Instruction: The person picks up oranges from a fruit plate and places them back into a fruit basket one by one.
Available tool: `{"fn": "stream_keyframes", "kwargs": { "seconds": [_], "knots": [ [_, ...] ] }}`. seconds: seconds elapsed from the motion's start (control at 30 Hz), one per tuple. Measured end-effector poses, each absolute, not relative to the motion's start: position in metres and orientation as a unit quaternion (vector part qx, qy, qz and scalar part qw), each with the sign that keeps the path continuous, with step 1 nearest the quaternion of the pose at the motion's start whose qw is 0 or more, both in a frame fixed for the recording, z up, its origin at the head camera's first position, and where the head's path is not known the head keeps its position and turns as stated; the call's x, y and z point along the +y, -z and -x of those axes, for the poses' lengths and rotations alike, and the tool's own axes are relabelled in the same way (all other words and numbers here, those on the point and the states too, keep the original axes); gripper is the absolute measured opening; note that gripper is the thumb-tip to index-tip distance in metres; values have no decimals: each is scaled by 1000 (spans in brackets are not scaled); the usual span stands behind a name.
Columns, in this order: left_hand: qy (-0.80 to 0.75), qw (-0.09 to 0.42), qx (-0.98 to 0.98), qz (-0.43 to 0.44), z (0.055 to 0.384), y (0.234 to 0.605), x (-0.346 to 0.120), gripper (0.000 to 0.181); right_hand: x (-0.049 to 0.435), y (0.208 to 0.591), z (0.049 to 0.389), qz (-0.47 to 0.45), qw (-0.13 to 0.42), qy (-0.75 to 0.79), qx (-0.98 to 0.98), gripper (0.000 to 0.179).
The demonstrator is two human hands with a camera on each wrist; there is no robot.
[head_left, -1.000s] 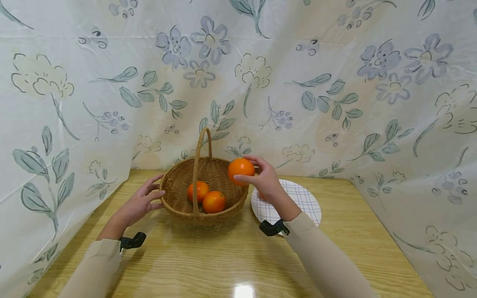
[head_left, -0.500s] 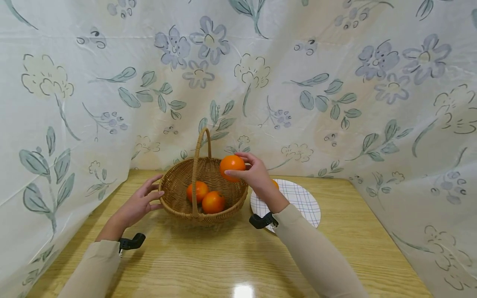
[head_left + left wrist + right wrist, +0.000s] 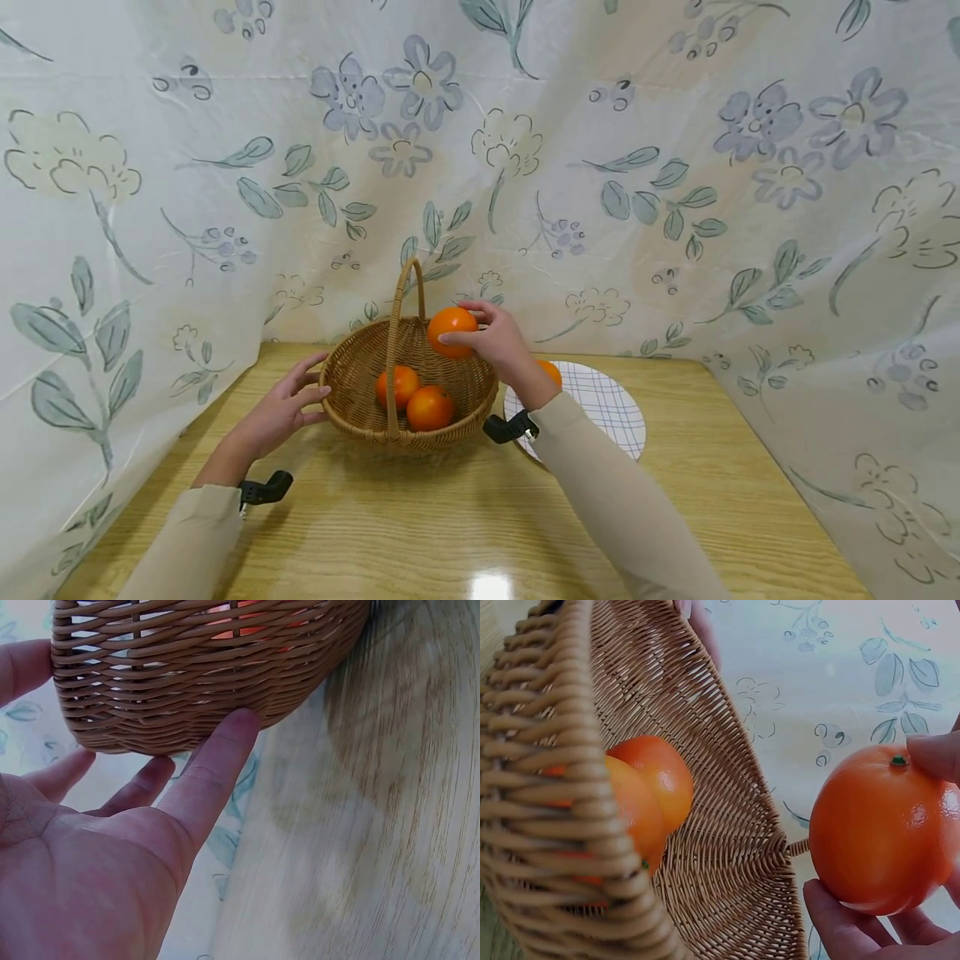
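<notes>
Two beige sleeves (image 3: 607, 483) reach in from your near edge over the wooden table (image 3: 390, 533), each with a black wrist device (image 3: 266, 487) at its cuff. Your left hand (image 3: 279, 408) rests its spread, unclenched fingers against the outer left side of the wicker basket (image 3: 356, 402). Inside lie two oranges: a nearer orange (image 3: 430, 408) and, just beyond it to the left, a second orange (image 3: 402, 387) partly behind the handle (image 3: 393, 358). To the basket's right, a checked plate (image 3: 607, 408) bears another orange (image 3: 552, 372), partly hidden by your right wrist. Your right hand (image 3: 498, 337) grips the raised orange (image 3: 452, 332) between thumb and fingers, above the right far part of the basket and well apart from your left hand. Compared with a second ago, you've brought that fruit left from over the right rim, and more of the plate's orange shows; your left hand has kept its place. Farthest off hangs a floral cloth (image 3: 525, 233).
</notes>
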State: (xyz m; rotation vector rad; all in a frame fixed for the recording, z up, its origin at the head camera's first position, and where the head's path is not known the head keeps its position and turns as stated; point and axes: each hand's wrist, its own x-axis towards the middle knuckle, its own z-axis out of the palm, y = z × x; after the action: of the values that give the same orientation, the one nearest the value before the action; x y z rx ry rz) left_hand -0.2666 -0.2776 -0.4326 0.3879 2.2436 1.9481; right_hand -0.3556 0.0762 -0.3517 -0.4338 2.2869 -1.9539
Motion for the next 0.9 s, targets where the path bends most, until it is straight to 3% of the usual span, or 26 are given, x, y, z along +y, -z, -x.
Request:
{"fn": "stream_keyframes", "kwargs": {
  "seconds": [0.33,0.9],
  "knots": [
    [-654,74,743,-121,266,434,-275,71,57,347,359,148,77,640,750,60],
    [-656,75,742,-120,265,432,-276,72,34,362,375,104,76,618,776,61]
  ]
}}
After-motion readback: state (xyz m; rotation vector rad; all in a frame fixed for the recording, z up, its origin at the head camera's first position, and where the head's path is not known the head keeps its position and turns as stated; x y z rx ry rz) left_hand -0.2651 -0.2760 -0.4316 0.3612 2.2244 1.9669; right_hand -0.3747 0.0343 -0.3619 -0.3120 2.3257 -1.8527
